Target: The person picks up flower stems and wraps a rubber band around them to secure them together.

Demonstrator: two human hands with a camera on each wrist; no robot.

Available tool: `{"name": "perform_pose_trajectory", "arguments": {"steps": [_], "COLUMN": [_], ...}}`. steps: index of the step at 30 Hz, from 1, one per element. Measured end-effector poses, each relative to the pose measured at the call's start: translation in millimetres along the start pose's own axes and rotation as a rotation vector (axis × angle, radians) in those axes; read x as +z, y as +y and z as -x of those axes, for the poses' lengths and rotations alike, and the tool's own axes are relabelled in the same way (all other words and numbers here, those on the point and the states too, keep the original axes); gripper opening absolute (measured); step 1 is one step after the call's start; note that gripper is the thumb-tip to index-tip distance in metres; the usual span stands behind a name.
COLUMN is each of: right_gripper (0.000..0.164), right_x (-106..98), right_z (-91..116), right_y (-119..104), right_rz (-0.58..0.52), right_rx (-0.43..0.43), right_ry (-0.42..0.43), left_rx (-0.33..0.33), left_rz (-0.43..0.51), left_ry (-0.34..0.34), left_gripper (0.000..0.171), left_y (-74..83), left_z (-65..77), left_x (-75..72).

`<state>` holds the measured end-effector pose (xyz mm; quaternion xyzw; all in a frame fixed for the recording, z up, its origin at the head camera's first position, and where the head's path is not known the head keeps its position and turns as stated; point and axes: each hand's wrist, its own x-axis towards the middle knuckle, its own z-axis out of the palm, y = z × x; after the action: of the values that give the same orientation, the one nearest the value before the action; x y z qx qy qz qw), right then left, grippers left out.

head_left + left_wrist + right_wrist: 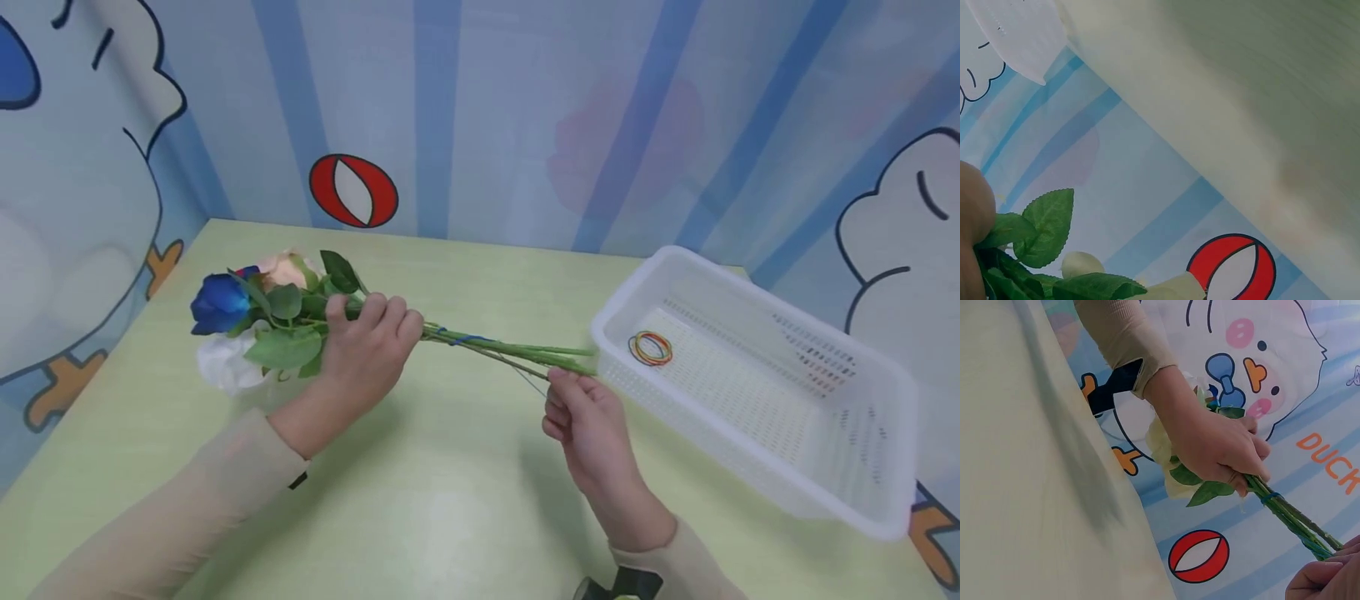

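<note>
A bunch of artificial flowers lies across the head view, with a blue rose [219, 303], a white bloom [231, 362] and a peach bloom [283, 272] at its left end. My left hand [367, 346] grips the stems just below the blooms and green leaves [288, 346]. Past that hand, a blue band [461, 338] winds round the green stems [517, 348]. Near the stem ends, my right hand [588, 417] pinches with thumb and forefinger. The right wrist view also shows the left hand [1213, 440] round the stems and the band [1270, 498].
A white plastic basket [750, 446] stands on the right of the pale table [442, 517], close beside the stem ends. Several coloured rubber bands [651, 348] lie inside it. Behind the table hangs a blue striped backdrop [495, 125] with cartoon figures.
</note>
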<state>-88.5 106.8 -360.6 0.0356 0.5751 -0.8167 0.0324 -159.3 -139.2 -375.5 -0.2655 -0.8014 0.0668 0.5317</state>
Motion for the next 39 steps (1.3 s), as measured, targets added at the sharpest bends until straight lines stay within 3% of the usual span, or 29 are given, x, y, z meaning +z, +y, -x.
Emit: {"name": "perform_pose_trajectory", "arguments": {"steps": [6,12,23,32,36,39], "right_gripper": [0.042,0.022,0.013,0.016,0.016,0.018], "right_x": [-4,0,2,-1,-2,-4], "right_z": [-2,-10,-11,-5,-3,-2], "right_y": [0,0,-3,-8,-9,-9], "right_rz": [-0.023,-0.061,-0.316,-0.574,-0.633,-0.618], "right_rx": [0.056,0.082,0.169,0.278,0.31,0.316], "right_ry": [-0.007,0.072,0.092,0.096,0.106,0.076], "left_rx": [0.016,0.019,-0.01,-0.013,-0.018,-0.014], "left_rz": [0.003,-0.044,0.025,0.056,0.063,0.07], "left_ry": [0.025,-0.037,-0.062,0.043,0.068,0.059], "left_gripper": [0.024,0.024,0.022,0.022,0.021,0.02], "left_y": [-1.6,-4.7,-11.5,-12.8,-13.3,-13.9], "left_z": [0.4,4.7,9.6,9.5,10.8,12.4], "left_x": [4.3,7.6,12.4,15.2,14.7,14.6]}}
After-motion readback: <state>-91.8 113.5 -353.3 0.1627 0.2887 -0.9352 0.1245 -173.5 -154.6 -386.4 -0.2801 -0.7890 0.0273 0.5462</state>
